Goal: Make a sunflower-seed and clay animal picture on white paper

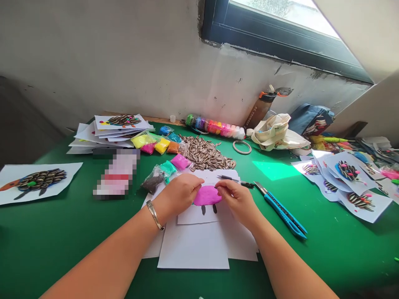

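A flattened oval of magenta modelling clay [206,196] lies on a small white paper sheet [190,218], with two short black clay legs [203,210] below it. My left hand [183,193] is closed at the oval's left edge, fingertips pressed together; what they hold, if anything, is hidden. At the right edge my right hand [238,199] pinches with thumb and forefinger, a tiny dark bit showing at the tips, too small to name. More white sheets [193,249] are stacked underneath. Just beyond the paper spreads a heap of striped sunflower seeds [205,153].
Bagged coloured clay [162,145] sits behind my left hand. A blue utility knife [283,211] and a pen [230,178] lie to the right. Finished seed pictures [349,174] are at right, others stacked [109,133] back left. A brown bottle [260,108] leans by the wall.
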